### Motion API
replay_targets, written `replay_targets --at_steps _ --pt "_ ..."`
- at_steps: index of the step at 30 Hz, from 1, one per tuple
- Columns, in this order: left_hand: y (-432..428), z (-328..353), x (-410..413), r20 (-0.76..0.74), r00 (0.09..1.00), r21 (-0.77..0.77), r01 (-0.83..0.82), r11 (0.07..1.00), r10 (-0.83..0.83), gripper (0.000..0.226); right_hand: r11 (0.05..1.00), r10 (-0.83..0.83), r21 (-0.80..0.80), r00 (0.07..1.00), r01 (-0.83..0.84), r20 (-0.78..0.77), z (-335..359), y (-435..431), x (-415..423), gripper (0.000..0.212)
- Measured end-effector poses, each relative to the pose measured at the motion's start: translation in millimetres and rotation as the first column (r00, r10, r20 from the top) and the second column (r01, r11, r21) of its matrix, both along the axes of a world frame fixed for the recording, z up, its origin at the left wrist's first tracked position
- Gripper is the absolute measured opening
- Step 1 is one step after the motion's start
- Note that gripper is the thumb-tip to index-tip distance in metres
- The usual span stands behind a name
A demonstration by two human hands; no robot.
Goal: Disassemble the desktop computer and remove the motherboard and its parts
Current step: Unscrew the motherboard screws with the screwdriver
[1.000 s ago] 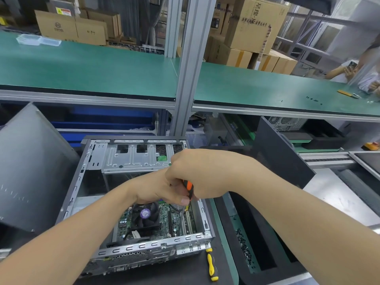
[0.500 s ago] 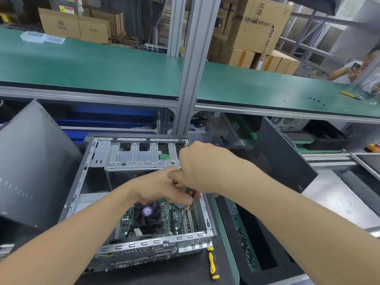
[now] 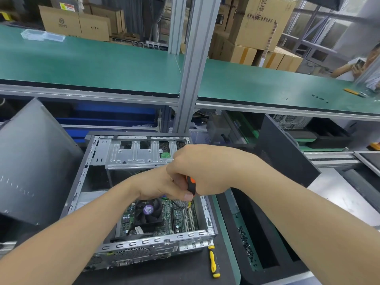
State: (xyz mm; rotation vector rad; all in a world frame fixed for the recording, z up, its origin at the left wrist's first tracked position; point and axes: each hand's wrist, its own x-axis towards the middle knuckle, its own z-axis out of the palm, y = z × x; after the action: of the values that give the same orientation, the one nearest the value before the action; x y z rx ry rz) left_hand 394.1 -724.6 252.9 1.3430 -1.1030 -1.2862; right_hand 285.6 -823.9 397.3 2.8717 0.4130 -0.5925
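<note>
Grips the orange-and-black screwdriver (image 3: 190, 183) by its handle in the curled right hand (image 3: 203, 169); pinches the handle's lower end with the left hand (image 3: 158, 185) (thumb tip showing just beneath). Points the shaft down at the motherboard (image 3: 170, 218), right of the black cooler fan (image 3: 148, 211), inside the open computer case (image 3: 144, 241). Just beside the case's near corner, a yellow screwdriver (image 3: 212, 262).

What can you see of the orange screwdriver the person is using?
The screwdriver has an orange and black handle, plastic by its look, and a thin dark metal shaft. It stands nearly upright inside the open case, tip down at the motherboard right of the fan. The right hand grips the handle and hides most of it; the left hand pinches it where handle meets shaft. The tip itself is too small to make out.
</note>
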Motion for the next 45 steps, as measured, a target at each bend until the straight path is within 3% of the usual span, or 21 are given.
replay_targets --at_steps 5,7,10,13,15,20,21,23,27,31,34,35,38,40,43,45 --pt "2 -1 1 0.074 0.997 0.001 -0.025 1.000 0.025 0.068 0.990 -0.025 0.140 1.000 0.023 0.014 0 -5 -2 0.017" --pt "2 3 1 0.121 0.992 -0.016 -0.028 0.999 0.030 0.063 0.969 -0.130 0.226 0.986 0.104 0.107 1 -3 -4 0.035" --pt "3 2 2 0.078 0.997 -0.048 0.001 0.999 0.003 0.046 0.950 -0.298 0.015 0.897 0.311 0.327 -3 3 -2 0.066" --pt "1 2 5 0.052 0.999 -0.074 0.010 0.997 -0.006 0.034 0.905 -0.419 0.036 0.875 0.424 0.243 -11 9 1 0.060" --pt "0 2 5 0.016 1.000 -0.066 0.002 0.998 -0.001 0.046 0.931 -0.365 0.060 0.908 0.360 0.207 -8 8 4 0.049" --pt "2 1 4 0.054 0.997 -0.067 0.065 0.996 -0.062 0.028 0.988 -0.113 0.103 0.993 0.110 0.022 4 -2 4 0.014" --pt "2 0 5 0.076 0.996 -0.070 0.044 0.997 -0.038 0.030 0.989 -0.078 0.127 0.997 0.079 -0.017 7 -6 4 0.013" --pt "3 -3 9 0.106 0.994 -0.071 0.026 0.997 -0.018 0.056 0.984 -0.020 0.175 0.997 0.032 -0.068 8 -13 8 0.019" --pt "4 -13 13 0.022 1.000 -0.069 0.017 0.997 -0.016 0.033 0.946 -0.032 0.320 0.997 0.053 -0.070 -4 -28 25 0.028" --pt "7 -26 22 0.103 0.995 0.023 0.015 1.000 -0.018 0.019 0.812 -0.046 0.572 0.989 0.120 -0.144 -20 -47 45 0.032" --pt "11 -40 31 0.164 0.986 0.093 0.014 0.996 -0.029 0.055 0.580 -0.079 0.787 0.976 0.211 -0.203 -47 -54 54 0.026" --pt "12 -45 34 0.178 0.984 0.130 -0.004 0.992 -0.020 0.055 0.515 -0.106 0.822 0.970 0.241 -0.218 -60 -55 58 0.027" --pt "13 -55 43 0.244 0.966 0.191 0.041 0.981 -0.088 0.030 0.450 -0.206 0.853 0.960 0.265 -0.189 -107 -52 67 0.040" --pt "14 -64 47 0.275 0.952 0.199 0.081 0.977 -0.135 0.018 0.418 -0.217 0.872 0.960 0.254 -0.176 -135 -49 75 0.033" --pt "14 -79 51 0.340 0.925 0.248 0.086 0.965 -0.169 0.020 0.306 -0.186 0.915 0.959 0.262 -0.213 -165 -49 87 0.017" --pt "13 -86 53 0.387 0.904 0.284 0.068 0.956 -0.179 0.017 0.250 -0.160 0.936 0.964 0.249 -0.214 -179 -49 95 0.021"
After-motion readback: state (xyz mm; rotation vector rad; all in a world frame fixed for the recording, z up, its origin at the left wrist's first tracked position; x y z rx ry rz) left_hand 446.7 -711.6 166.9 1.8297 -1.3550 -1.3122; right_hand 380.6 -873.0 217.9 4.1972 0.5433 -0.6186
